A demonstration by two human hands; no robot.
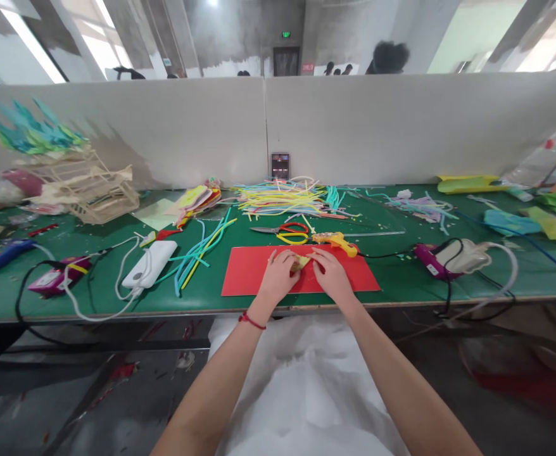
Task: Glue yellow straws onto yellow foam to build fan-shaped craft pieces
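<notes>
Over a red board (244, 272) both hands work close together. My left hand (278, 275) curls its fingers round the left side of a small yellowish piece (301, 261), perhaps paper or foam; its exact kind is too small to make out. Against its right side are the bent, pinching fingers of my right hand (331, 276). The fingers cover part of the piece. Just beyond the board lie scissors (293, 233) with red and yellow handles. A yellow glue gun (337, 242) rests on the board's far edge, behind my right hand.
Coloured strips (282, 201) are heaped at the back, with loose blue and yellow strips (202, 250) on the left. Near them sit a white power bank (149, 265) and a purple device (59, 277). A power strip (463, 258) and cables lie right. A partition (187, 126) stands behind.
</notes>
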